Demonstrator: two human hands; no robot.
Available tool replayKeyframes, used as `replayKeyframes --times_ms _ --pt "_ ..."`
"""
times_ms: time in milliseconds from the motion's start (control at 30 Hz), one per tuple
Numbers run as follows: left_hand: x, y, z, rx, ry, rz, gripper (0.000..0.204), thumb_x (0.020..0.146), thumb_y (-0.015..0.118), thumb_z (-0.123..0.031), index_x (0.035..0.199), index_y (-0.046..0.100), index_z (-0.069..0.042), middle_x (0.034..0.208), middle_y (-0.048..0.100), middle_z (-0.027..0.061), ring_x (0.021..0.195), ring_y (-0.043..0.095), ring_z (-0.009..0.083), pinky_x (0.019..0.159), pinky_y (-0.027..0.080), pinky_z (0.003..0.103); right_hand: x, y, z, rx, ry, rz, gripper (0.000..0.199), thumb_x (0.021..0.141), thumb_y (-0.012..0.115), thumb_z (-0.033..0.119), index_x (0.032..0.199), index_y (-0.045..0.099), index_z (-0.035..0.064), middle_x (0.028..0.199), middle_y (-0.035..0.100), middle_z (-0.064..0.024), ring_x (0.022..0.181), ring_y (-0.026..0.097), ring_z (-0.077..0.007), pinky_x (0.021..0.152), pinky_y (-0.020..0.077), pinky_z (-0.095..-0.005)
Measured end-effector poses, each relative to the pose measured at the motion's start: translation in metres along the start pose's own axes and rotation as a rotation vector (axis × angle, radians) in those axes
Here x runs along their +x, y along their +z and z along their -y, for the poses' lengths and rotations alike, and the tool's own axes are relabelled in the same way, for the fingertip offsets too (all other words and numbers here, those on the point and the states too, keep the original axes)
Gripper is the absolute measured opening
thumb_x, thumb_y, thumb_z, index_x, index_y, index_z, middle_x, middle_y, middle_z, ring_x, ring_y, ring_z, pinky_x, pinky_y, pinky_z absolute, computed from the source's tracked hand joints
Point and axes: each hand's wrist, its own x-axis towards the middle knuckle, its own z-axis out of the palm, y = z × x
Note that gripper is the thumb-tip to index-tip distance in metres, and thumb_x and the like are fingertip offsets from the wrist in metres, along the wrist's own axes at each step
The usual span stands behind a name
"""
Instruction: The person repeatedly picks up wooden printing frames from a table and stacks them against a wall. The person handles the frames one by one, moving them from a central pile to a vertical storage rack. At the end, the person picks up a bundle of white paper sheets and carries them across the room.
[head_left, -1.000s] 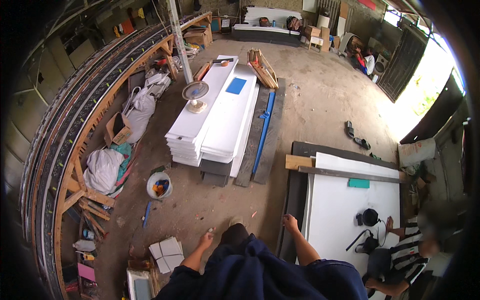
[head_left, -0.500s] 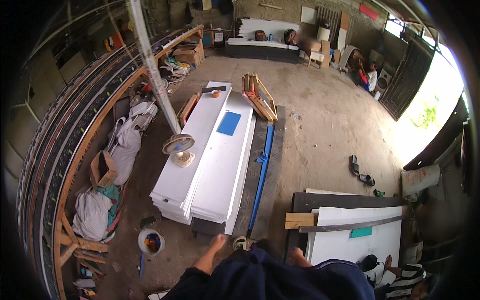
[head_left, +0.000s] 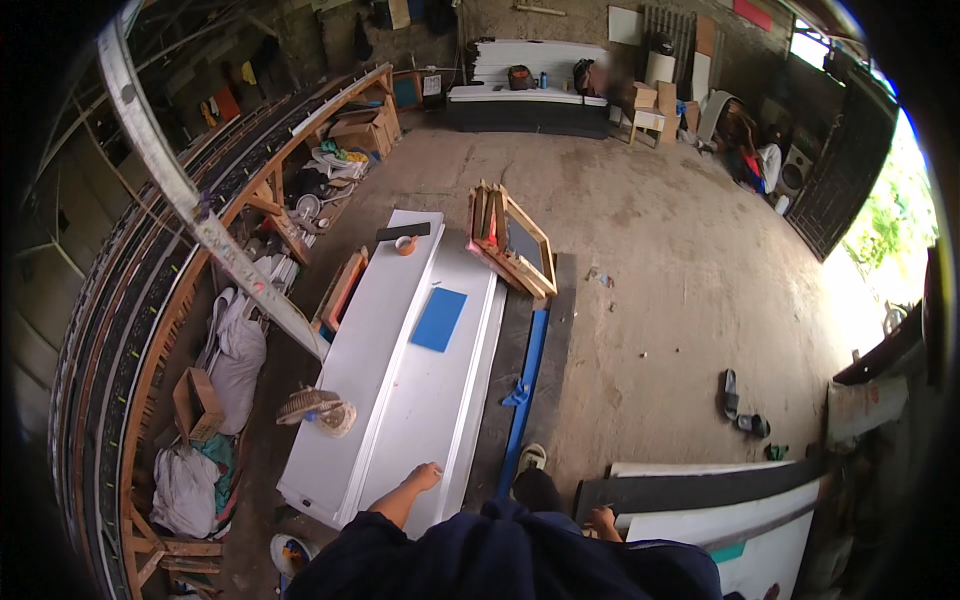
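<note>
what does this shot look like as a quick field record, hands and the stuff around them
place: workshop with concrete floor
left hand: open, reaching over the stack of long white panels
right hand: low by the dark board, grip unclear
on the panels: blue sheet, small fan
beside the stack: blue strip, wooden frames
floor: pair of sandals

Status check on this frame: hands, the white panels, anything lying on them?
Left hand open, resting on white panel stack. Right hand low by dark board, grip unclear. Blue sheet and small fan on the stack.

White panels w/ blue sheet, blue strip beside.
</note>
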Motion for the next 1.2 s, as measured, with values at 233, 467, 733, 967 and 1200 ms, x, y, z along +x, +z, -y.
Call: replayKeyframes --times_ms 233,467,733,967,1200 --pt "0.081 -0.058 -0.048 -0.216 -0.075 -0.331 0.022 0.074 0.052 -0.017 0.096 0.055 -0.013 0.089 0.058 0.0121 0.089 0.054 0.0292 0.079 0.043 0.039 0.098 -0.077 0.217 -0.063 -0.124 0.171 0.029 0.081 0.048 0.02 0.101 0.055 -0.0003 0.075 0.061 -0.0116 0.059 0.06 -0.0197 0.048 0.0472 -0.0306" --pt "0.221 -0.112 -0.075 -0.141 -0.1 -0.35 0.024 0.071 0.057 -0.013 0.094 0.052 -0.01 0.096 0.054 0.013 0.095 0.049 0.0303 0.081 0.041 0.04 0.171 -0.091 0.466 0.157 -0.338 0.175 0.028 0.086 0.044 0.019 0.107 0.052 0.0028 0.088 0.059 -0.0104 0.07 0.059 -0.0162 0.062 0.0453 -0.0254" --pt "0.435 -0.19 -0.129 -0.349 0.035 -0.647 0.027 0.071 0.056 -0.004 0.097 0.049 -0.007 0.095 0.05 0.0155 0.099 0.044 0.0314 0.083 0.038 0.039 0.317 -0.012 0.709 0.062 -0.416 0.359 0.026 0.085 0.043 0.016 0.106 0.053 0.0049 0.086 0.06 -0.0085 0.07 0.059 -0.0149 0.061 0.0459 -0.0256" --pt "0.628 -0.27 -0.157 -0.288 0.051 -0.725 0.029 0.074 0.056 -0.005 0.102 0.047 -0.005 0.094 0.049 0.017 0.092 0.046 0.0335 0.08 0.039 0.041 0.434 0.111 0.845 -0.117 -0.55 0.427 0.025 0.084 0.047 0.019 0.103 0.055 0.0054 0.081 0.061 -0.0077 0.067 0.059 -0.0154 0.061 0.0468 -0.0257" --pt "0.77 -0.381 -0.199 -0.084 0.068 -0.783 0.044 0.077 0.055 -0.017 0.119 0.042 -0.014 0.104 0.041 0.012 0.098 0.04 0.0308 0.086 0.033 0.043 0.513 0.244 0.917 -0.275 -0.802 0.299 0.053 0.073 0.065 0.025 0.119 0.041 0.0102 0.107 0.044 -0.0155 0.088 0.054 -0.0226 0.075 0.0452 -0.032"
